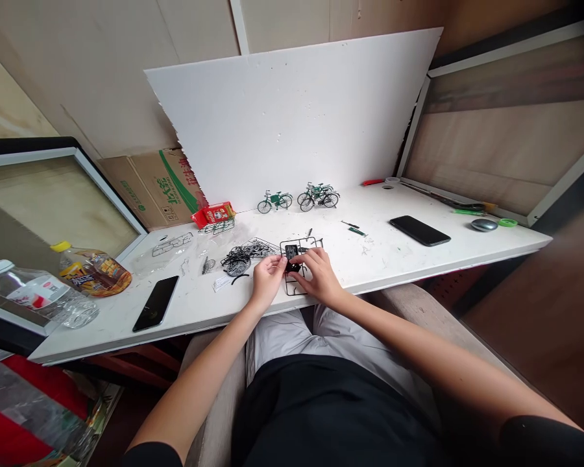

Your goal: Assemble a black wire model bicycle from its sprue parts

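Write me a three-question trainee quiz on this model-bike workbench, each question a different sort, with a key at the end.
1. True or false: both the left hand and the right hand are on the black parts frame at the near edge of the white table.
2. Multiple choice: where do the finished model bicycles stand? A) at the foot of the white backboard B) on the black phone C) beside the water bottle
3. Fill in: the second phone lies to the ___ of the hands.

Key: 1 true; 2 A; 3 left
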The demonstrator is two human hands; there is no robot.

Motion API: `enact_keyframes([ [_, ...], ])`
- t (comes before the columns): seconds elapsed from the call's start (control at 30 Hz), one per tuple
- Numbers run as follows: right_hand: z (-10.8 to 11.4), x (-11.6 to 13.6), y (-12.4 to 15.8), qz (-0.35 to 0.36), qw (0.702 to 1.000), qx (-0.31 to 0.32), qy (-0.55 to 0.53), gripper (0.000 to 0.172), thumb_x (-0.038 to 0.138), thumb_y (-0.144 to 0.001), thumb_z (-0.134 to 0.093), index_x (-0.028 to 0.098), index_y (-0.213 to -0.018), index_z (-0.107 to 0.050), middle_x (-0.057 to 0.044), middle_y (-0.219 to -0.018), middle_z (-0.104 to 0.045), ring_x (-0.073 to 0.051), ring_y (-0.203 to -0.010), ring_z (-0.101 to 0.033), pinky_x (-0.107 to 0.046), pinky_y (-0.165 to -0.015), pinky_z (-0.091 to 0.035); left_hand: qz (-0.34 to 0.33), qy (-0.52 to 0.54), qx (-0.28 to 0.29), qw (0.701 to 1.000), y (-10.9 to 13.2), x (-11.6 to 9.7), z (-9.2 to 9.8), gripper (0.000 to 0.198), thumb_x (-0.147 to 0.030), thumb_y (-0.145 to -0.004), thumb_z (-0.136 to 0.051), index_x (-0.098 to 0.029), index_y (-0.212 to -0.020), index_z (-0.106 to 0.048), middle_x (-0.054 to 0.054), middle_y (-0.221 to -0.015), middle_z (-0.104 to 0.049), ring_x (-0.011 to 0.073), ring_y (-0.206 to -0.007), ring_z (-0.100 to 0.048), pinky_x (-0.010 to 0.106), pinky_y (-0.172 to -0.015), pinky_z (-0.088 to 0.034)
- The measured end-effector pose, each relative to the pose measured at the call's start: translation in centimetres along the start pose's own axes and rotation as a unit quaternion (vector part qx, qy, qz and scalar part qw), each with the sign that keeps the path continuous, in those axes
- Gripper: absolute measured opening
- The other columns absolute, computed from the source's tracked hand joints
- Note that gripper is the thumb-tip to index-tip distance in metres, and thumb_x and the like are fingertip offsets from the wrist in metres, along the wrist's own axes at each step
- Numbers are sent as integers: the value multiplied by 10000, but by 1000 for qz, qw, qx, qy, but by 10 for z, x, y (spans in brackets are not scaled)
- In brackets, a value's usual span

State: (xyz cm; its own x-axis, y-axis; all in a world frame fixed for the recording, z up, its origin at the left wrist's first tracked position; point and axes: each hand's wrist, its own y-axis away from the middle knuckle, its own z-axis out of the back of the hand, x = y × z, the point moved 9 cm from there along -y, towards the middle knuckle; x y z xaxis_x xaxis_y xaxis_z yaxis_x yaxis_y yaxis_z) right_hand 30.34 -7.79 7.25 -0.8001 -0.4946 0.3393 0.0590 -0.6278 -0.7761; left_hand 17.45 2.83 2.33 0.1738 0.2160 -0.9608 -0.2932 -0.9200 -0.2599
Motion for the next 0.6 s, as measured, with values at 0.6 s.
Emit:
enact_keyframes([
  [0.6, -1, 9, 5, 47, 998, -13, 32, 192, 59, -860, -700, 226, -773, -663, -55, -944, -584, -260, -1016, -493, -403, -868, -381, -16, -9, 46, 999, 1, -5, -10, 462, -558, -755, -844, -190, -695, -571, -14, -657, -572, 155, -624, -596, 295, -646, -526],
])
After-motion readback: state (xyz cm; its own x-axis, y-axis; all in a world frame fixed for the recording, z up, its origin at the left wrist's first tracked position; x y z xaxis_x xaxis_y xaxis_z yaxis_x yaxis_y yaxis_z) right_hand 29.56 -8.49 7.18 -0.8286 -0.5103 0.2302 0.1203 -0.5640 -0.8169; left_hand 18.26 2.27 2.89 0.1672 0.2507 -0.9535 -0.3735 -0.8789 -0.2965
